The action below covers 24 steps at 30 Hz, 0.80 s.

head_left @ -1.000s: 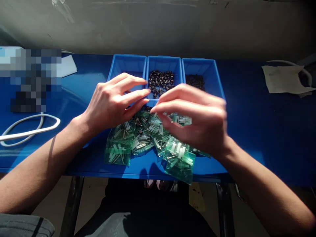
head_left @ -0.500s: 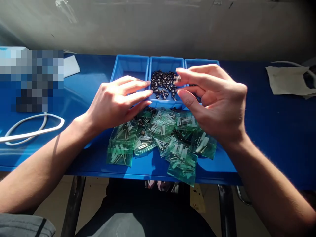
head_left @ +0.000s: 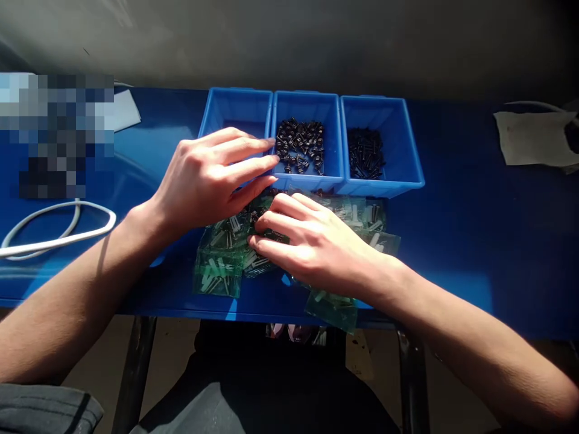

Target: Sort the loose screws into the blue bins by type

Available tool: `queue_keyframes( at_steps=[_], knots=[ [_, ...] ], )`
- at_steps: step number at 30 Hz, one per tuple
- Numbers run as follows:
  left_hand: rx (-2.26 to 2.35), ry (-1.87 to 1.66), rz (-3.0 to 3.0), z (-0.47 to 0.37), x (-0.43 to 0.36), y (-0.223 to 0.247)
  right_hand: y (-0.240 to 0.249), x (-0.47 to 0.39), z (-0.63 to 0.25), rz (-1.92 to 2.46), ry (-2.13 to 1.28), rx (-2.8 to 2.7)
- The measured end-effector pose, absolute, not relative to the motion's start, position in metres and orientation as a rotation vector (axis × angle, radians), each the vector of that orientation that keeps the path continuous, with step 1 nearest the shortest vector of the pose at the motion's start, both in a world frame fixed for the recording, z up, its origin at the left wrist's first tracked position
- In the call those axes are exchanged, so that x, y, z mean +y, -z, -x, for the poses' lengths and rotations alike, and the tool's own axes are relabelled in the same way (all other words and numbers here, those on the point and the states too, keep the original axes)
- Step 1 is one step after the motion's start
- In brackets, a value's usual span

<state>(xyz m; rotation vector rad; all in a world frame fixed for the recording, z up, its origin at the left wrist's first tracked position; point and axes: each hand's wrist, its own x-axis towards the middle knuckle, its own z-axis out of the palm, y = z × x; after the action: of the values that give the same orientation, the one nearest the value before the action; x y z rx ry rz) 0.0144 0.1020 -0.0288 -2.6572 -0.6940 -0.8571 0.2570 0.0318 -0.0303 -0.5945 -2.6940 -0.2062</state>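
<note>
My left hand is open, its fingers stretched out at the left wall of the middle blue bin, which holds dark screws with wide heads or washers. Palm down, my right hand lies over a pile of green clear bags, fingers apart and fingertips among the bags. I see no object between those fingers, though their undersides are hidden. White plastic pieces and metal screws show inside the bags.
A right blue bin holds longer dark screws. The left blue bin is partly behind my left hand. A white cable loops at left; a beige sheet lies far right.
My right hand has come down and left from above the bins onto the green bags; the small piece at its fingertips no longer shows. My left hand has stayed nearly still.
</note>
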Motion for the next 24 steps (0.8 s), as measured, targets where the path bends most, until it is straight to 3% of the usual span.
queue_keyframes(
  at_steps=[7, 17, 24],
  knots=[
    [-0.77, 0.818, 2.682, -0.014, 0.1, 0.027, 0.031, 0.034, -0.259, 0.639, 0.147, -2.661],
    [-0.714, 0.82, 2.651, -0.014, 0.102, 0.027, 0.008, 0.037, -0.279, 0.699, -0.483, -2.143],
    [-0.729, 0.832, 2.669, -0.015, 0.101, 0.026, 0.011, 0.055, -0.292, 0.975, -0.239, -1.854]
  ],
)
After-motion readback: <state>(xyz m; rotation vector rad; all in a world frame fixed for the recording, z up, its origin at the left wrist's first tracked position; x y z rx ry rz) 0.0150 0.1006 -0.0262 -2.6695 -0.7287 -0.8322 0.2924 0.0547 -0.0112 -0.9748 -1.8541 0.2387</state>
